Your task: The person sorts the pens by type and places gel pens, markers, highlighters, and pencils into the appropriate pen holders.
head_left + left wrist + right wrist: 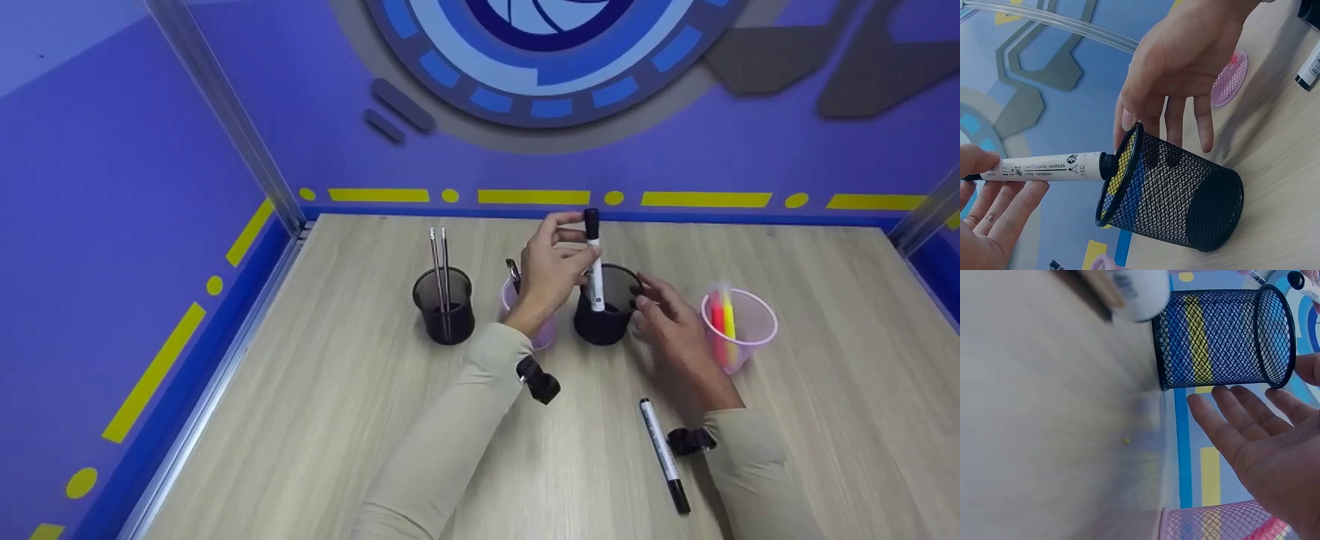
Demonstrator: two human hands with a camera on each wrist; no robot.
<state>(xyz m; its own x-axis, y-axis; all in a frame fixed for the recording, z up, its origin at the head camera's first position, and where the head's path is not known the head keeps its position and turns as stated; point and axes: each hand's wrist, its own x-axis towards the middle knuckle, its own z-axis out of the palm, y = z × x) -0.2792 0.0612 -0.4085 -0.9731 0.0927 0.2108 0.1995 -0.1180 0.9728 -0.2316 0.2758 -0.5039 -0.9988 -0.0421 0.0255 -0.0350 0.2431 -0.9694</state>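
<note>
In my left hand (553,266) I pinch a white whiteboard marker (1053,167) with black ends between thumb and fingers. The marker slants down, its lower end at the mouth of a black mesh pen cup (602,326) that stands upright. My right hand (675,330) is at the right side of this cup, thumb tip and index finger at its rim, the other fingers stretched out along the mesh. Partly hidden behind my left hand is a pink mesh cup (545,335) with a black-clipped pen (513,271) in it.
Another black mesh cup (450,330) on the left holds two thin pencils (439,259). At right, a pink mesh cup (759,345) contains highlighters (724,319). A second marker (660,442) lies on the table (300,420) beside my right forearm. Printed panels border the table.
</note>
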